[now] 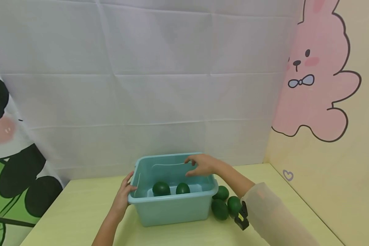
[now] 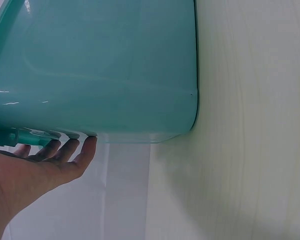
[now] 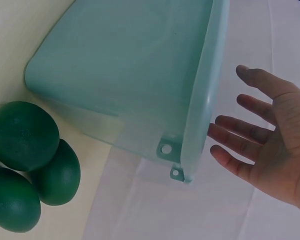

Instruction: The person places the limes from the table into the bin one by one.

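Observation:
A light teal plastic storage bin point(image 1: 175, 209) stands upright on the table, with two dark green avocados point(image 1: 161, 188) inside. At its left side my left hand point(image 1: 123, 195) holds the rim, thumb over the edge; in the left wrist view the fingers point(image 2: 86, 152) touch the outer wall below the rim. Above the bin's right part hovers my right hand point(image 1: 203, 164), fingers spread and holding nothing. In the right wrist view that hand point(image 3: 277, 135) is beside the rim. Three more avocados point(image 3: 24, 136) lie close together on the table, right of the bin.
The pale yellow table point(image 1: 80, 212) meets a white cloth point(image 1: 160, 99) hanging behind the bin. A yellow wall point(image 1: 332, 177) with a pink rabbit drawing borders the right side. A black clip-like device point(image 1: 242, 218) sits by the right sleeve.

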The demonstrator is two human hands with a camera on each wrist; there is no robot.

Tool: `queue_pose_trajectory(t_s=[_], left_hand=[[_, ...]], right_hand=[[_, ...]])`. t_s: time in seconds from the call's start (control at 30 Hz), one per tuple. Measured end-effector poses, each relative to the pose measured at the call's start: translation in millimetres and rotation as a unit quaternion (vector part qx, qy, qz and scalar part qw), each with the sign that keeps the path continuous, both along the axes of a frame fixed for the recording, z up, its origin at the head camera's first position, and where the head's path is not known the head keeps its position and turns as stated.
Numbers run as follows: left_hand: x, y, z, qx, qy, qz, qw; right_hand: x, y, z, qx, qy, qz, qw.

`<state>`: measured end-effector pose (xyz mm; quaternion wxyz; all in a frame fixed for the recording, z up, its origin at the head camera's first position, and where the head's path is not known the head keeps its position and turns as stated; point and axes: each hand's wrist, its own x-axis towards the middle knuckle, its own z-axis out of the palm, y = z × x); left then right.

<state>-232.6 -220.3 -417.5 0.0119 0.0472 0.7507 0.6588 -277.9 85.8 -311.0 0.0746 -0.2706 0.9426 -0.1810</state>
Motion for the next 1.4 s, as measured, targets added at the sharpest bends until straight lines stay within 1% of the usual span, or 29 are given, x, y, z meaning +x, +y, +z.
queue_pose_trajectory(t_s=[0.2, 0.33, 0.5, 0.7, 0.9, 1.07, 1.4], left_hand=[[-0.1, -0.2, 0.3, 0.005, -0.005, 0.004, 1.0], [-0.1, -1.0, -0.3, 0.0, 0.0, 0.003, 1.0], [-0.7, -1.3, -1.0, -0.007, 0.0, 0.003, 1.0], [-0.9, -0.8, -1.3, -0.006, 0.0, 0.001, 1.0], [-0.4, 0.2, -0.1, -0.006, -0.003, 0.004, 1.0], [-0.8, 0.1, -0.2, -0.007, -0.002, 0.003, 1.0], [-0.3, 0.0, -0.3, -0.007, 0.0, 0.004, 1.0]], right_hand=[[0.4, 5.2, 5.2, -0.008, 0.008, -0.004, 0.9999], [2.1, 8.6, 8.2, -0.016, 0.002, -0.011, 0.9998], [1.8, 13.2, 11.4, -0.022, 0.008, -0.018, 0.9995], [1.2, 23.6, 14.0, -0.055, 0.011, -0.026, 0.9981], [2.3, 37.1, 18.3, -0.081, 0.019, -0.021, 0.9963], [3.2, 46.3, 18.0, -0.099, 0.023, -0.024, 0.9945], [5.6, 65.5, 10.4, -0.125, 0.021, -0.042, 0.9911]])
